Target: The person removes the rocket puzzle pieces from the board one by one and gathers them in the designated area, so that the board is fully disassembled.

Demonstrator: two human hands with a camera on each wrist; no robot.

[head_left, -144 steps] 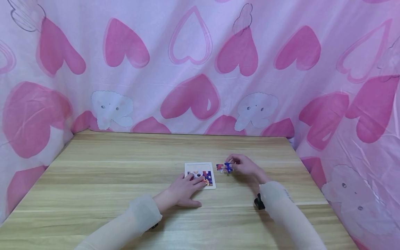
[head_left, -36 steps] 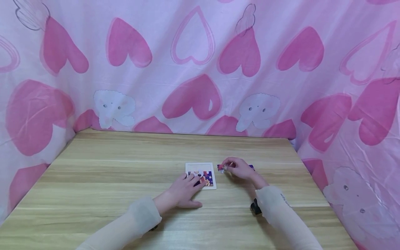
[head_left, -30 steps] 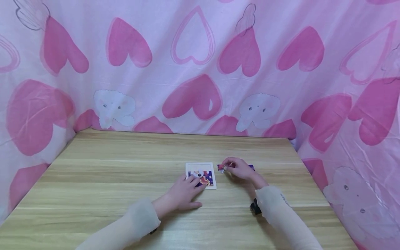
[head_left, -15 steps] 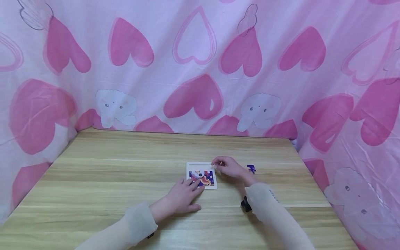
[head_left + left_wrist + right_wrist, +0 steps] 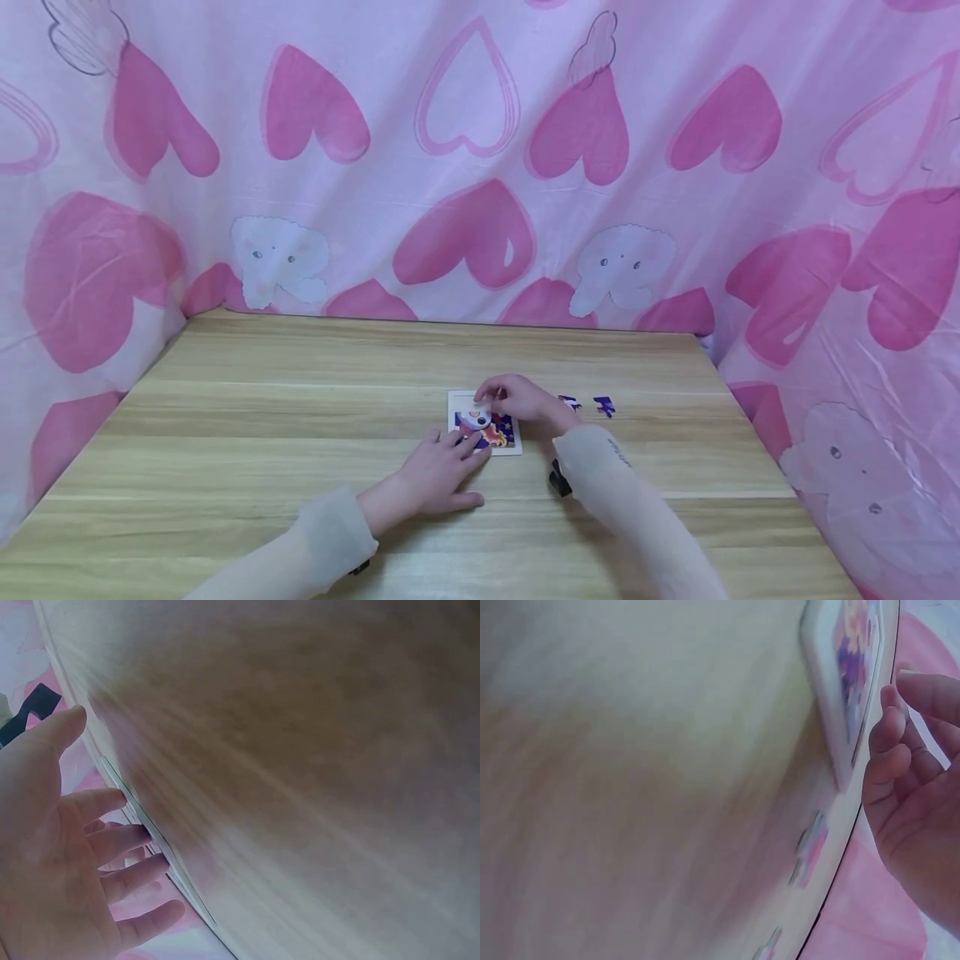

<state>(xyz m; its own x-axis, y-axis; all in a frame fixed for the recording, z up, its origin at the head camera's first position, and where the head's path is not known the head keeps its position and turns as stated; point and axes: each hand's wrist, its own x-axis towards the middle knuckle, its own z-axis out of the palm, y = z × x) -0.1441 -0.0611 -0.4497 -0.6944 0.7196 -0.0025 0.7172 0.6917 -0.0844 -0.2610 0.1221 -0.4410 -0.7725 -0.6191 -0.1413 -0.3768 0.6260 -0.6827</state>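
Note:
A small jigsaw board [image 5: 452, 402] with a white frame lies mid-table, its lower part filled with a colourful picture of purple, red and white. My left hand [image 5: 438, 477] rests at its near edge, fingertips on the frame and lower picture, thumb spread on the table. Over the upper right of the board, my right hand [image 5: 522, 398] pinches a jigsaw piece [image 5: 482, 407] between thumb and forefinger; the fingers hide most of it. The right wrist view shows the pinching fingertips [image 5: 906, 675] above the board's picture [image 5: 855, 664].
To the right of the board lie two loose jigsaw pieces, a purple-and-white one [image 5: 572, 403] near my right wrist and a purple one [image 5: 603, 406] farther out. A pink heart-print curtain [image 5: 337, 208] surrounds the wooden table [image 5: 300, 375].
My right hand first shifts from one loose piece to another, then carries a piece left over the board, uncovering the two pieces at the right. My left hand has drawn slightly back toward the near edge.

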